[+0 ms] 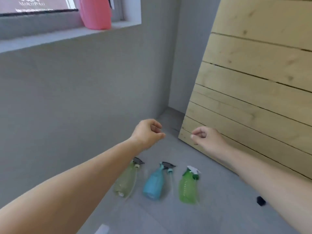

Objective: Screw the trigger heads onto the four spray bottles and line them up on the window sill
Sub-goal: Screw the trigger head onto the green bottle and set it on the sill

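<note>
A pink bottle (95, 13) stands on the grey window sill (50, 37) at the upper left; its top is cut off by the frame. Three spray bottles lie on the floor below my hands: a pale green one (125, 180) with a dark trigger head, a blue one (154, 182) with a dark trigger head, and a bright green one (188, 187) with a white trigger head. My left hand (148, 133) and my right hand (208, 138) hover in the air above them, fingers loosely curled, holding nothing.
A panel of light wooden planks (256, 81) leans against the wall at the right. A small black object (260, 200) lies on the grey floor by my right forearm. A grey wall runs under the sill.
</note>
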Available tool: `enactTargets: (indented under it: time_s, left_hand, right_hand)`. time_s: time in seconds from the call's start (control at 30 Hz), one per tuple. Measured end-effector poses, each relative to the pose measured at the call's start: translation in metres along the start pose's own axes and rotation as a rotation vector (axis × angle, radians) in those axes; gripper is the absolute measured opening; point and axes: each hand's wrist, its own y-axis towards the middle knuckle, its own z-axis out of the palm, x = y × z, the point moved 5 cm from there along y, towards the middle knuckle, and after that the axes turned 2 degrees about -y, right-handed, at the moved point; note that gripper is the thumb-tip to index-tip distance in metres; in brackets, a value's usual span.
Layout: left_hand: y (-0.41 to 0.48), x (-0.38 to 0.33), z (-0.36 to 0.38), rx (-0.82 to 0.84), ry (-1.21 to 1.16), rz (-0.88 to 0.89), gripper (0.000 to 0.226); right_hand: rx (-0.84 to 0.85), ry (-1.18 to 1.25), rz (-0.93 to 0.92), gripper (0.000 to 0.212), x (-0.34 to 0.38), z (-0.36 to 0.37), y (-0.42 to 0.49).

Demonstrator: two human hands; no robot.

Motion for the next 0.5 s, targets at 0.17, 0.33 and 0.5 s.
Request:
enactTargets:
  time_s: [0.17,0.33,0.5]
  left_hand:
    - [-0.006,0.076,0.109,0.272,0.107,-0.194,0.036]
    - [-0.006,0.129,0.189,0.37,0.099,-0.377,0.058]
    - [0.0,0.165,0.245,0.412,0.062,-0.508,0.077]
  right_hand:
    - [0.119,-0.05,0.213,0.01,-0.124,0.038,0.002]
    - [0.141,-0.039,0.367,0.026,-0.208,0.072,0.027]
    - [0.085,-0.001,0.408,0.024,-0.259,0.096,0.064]
